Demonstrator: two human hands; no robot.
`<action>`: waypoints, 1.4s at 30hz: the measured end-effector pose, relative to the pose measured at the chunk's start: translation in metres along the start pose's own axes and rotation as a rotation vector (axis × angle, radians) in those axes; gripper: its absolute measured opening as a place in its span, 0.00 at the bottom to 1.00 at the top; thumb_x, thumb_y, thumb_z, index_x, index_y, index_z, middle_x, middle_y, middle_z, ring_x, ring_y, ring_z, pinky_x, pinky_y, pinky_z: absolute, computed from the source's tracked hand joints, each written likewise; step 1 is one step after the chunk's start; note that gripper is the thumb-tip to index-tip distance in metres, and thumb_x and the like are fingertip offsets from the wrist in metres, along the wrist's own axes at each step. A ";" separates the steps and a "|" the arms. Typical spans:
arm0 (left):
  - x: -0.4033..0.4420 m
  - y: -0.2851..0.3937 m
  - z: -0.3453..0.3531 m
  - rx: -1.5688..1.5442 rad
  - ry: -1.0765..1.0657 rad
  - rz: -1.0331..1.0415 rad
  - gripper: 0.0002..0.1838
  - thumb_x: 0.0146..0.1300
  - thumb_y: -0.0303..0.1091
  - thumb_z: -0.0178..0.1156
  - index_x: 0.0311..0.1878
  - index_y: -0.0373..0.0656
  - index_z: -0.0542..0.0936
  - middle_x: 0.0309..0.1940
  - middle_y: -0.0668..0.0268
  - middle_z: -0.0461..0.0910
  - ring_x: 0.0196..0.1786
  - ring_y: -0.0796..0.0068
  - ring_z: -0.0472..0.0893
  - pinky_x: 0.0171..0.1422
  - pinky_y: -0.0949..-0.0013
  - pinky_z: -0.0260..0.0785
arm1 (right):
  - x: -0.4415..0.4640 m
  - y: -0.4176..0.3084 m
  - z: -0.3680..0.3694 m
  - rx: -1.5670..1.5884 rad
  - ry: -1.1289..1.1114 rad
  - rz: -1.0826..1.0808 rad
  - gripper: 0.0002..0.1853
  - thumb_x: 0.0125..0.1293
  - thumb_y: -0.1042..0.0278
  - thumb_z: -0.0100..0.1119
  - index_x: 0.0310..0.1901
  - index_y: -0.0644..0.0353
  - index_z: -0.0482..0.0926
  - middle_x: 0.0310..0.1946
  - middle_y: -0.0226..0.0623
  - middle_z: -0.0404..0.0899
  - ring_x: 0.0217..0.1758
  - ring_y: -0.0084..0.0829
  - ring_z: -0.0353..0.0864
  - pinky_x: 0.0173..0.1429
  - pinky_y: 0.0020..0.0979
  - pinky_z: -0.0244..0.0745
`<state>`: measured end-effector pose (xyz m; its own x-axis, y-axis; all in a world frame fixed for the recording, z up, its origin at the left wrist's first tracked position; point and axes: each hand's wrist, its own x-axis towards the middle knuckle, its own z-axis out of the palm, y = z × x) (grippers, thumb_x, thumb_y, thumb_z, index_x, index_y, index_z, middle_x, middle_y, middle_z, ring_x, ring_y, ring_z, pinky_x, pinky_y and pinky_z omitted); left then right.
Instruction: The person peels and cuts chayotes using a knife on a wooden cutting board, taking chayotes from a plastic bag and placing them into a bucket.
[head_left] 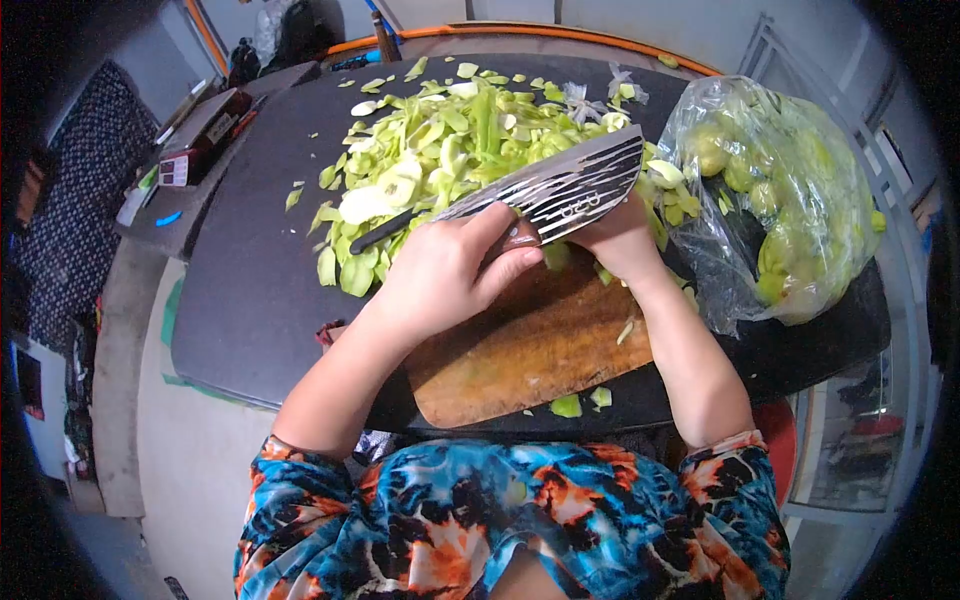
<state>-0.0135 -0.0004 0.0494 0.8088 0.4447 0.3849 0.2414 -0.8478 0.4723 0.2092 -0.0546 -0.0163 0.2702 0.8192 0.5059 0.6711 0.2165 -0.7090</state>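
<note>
My left hand (445,260) is wrapped round the brown handle of a broad cleaver (575,190), held above the cutting board. Its patterned blade slants up to the right. Behind the blade is my right hand (625,240), its fingers mostly hidden, so what it holds does not show. Beneath both hands lies a worn wooden cutting board (530,350) with a few green scraps near it. A large pile of pale green slices and peelings (430,150) spreads beyond the board. A black handle (380,232) sticks out of the pile beside my left hand.
A clear plastic bag (800,210) of round green produce stands on the dark table (250,260) at the right. Boxes (205,140) and a blue item (168,219) sit on a side surface at the left. A metal frame (890,210) runs along the right.
</note>
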 end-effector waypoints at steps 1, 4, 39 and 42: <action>-0.001 0.001 -0.001 -0.014 -0.019 -0.028 0.15 0.64 0.45 0.61 0.37 0.42 0.73 0.23 0.51 0.74 0.31 0.46 0.78 0.34 0.55 0.69 | -0.002 0.006 0.002 0.021 0.013 0.004 0.34 0.43 0.61 0.77 0.52 0.61 0.72 0.48 0.43 0.78 0.54 0.44 0.77 0.58 0.38 0.72; 0.000 0.000 -0.003 0.011 -0.022 -0.029 0.17 0.64 0.48 0.60 0.38 0.43 0.75 0.23 0.52 0.78 0.30 0.47 0.80 0.33 0.51 0.71 | -0.003 0.010 0.004 0.005 0.015 0.013 0.36 0.42 0.63 0.78 0.54 0.60 0.71 0.49 0.43 0.77 0.56 0.43 0.77 0.59 0.38 0.71; -0.021 -0.019 -0.011 -0.219 0.141 -0.344 0.18 0.69 0.46 0.55 0.41 0.36 0.75 0.25 0.53 0.77 0.29 0.63 0.77 0.37 0.64 0.68 | -0.013 0.010 -0.004 0.133 0.091 0.024 0.44 0.49 0.63 0.76 0.66 0.63 0.62 0.57 0.42 0.74 0.61 0.31 0.73 0.66 0.33 0.66; -0.019 -0.012 0.004 -0.209 0.135 -0.172 0.16 0.66 0.46 0.57 0.38 0.39 0.74 0.26 0.53 0.79 0.33 0.54 0.82 0.37 0.59 0.71 | -0.012 0.015 -0.003 0.260 0.055 0.022 0.43 0.44 0.66 0.77 0.64 0.60 0.64 0.58 0.42 0.74 0.61 0.35 0.74 0.65 0.34 0.69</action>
<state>-0.0296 0.0001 0.0336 0.6835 0.6231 0.3802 0.2423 -0.6850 0.6870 0.2181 -0.0627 -0.0313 0.3247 0.7963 0.5103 0.4666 0.3344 -0.8188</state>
